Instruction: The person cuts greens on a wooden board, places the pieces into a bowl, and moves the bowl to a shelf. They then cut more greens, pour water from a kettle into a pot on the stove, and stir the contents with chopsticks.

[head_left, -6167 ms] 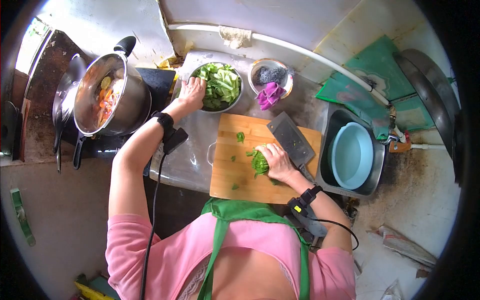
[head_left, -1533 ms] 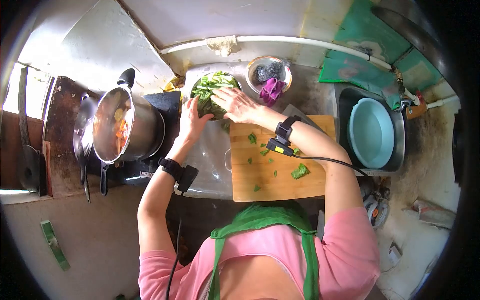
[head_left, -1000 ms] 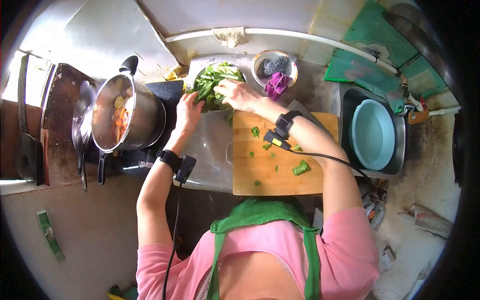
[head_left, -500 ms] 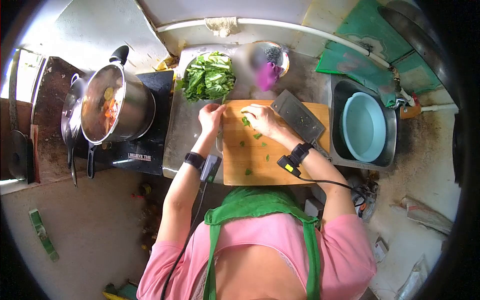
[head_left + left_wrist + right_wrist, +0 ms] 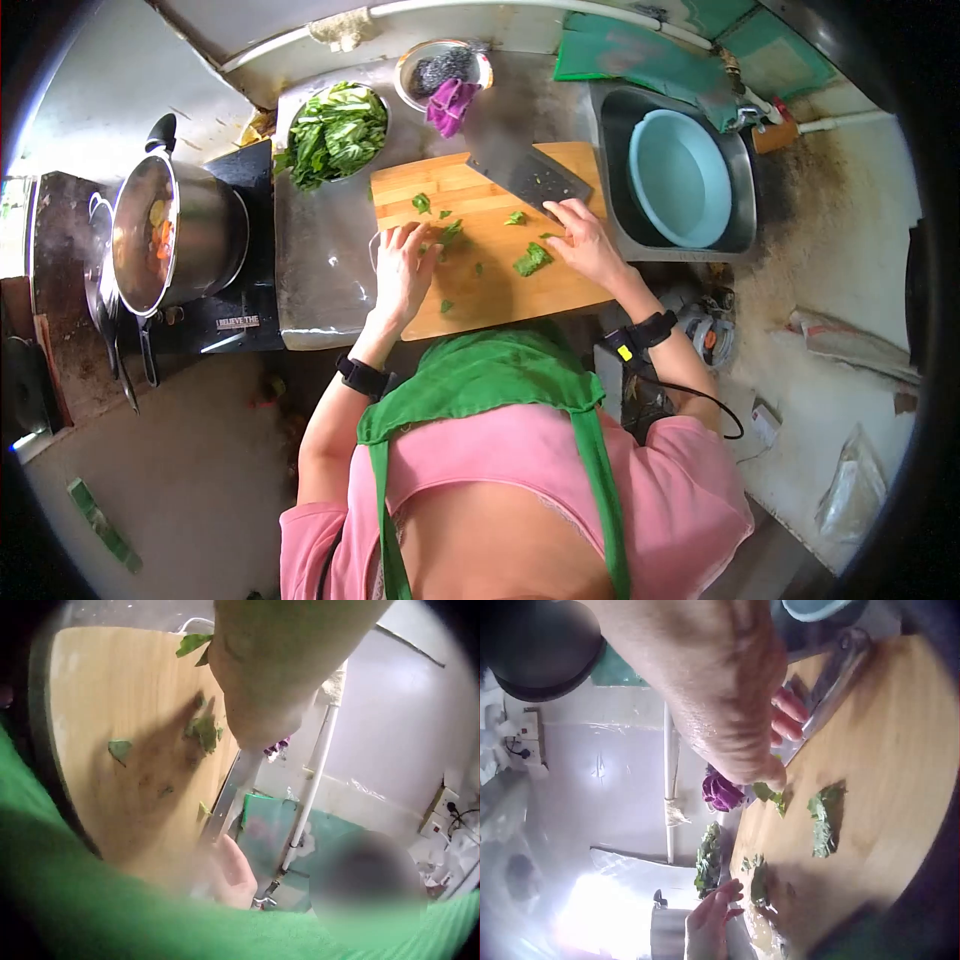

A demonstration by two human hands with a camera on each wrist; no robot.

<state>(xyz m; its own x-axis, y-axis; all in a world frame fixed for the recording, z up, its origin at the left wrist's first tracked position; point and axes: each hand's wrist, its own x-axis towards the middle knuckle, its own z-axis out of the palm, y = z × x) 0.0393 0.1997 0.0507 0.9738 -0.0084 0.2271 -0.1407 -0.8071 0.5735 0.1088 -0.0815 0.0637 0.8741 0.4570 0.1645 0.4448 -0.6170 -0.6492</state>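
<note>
A wooden cutting board [image 5: 480, 300] carries scattered leaf scraps and a chopped clump of greens [image 5: 532, 260]. At the board's left edge my left hand [image 5: 403, 270] is spread low, fingers loosely bent, with leaf bits [image 5: 450, 231] beside its fingertips. My right hand [image 5: 592, 250] hovers over the right side, thumb and fingers apart. A small leaf piece [image 5: 769, 796] shows right at its thumb in the right wrist view. Beyond those fingers lies a cleaver [image 5: 530, 178], its handle [image 5: 841, 682] on the board. Cut leafy greens [image 5: 340, 135] heap above the rim of a metal bowl behind the board.
On the left, a steel pot [image 5: 205, 232] with food inside sits on a black cooktop [image 5: 240, 320]. At the back, a small basin [image 5: 408, 75] holds a scrubber and purple cloth [image 5: 452, 105]. A sink at right holds a blue basin [image 5: 690, 180].
Earlier the left hand was at the bowl and the right gripped greens; both hands then touched the bowl's greens. Now both are over the board, left hand leftward, right hand beside the cleaver.
</note>
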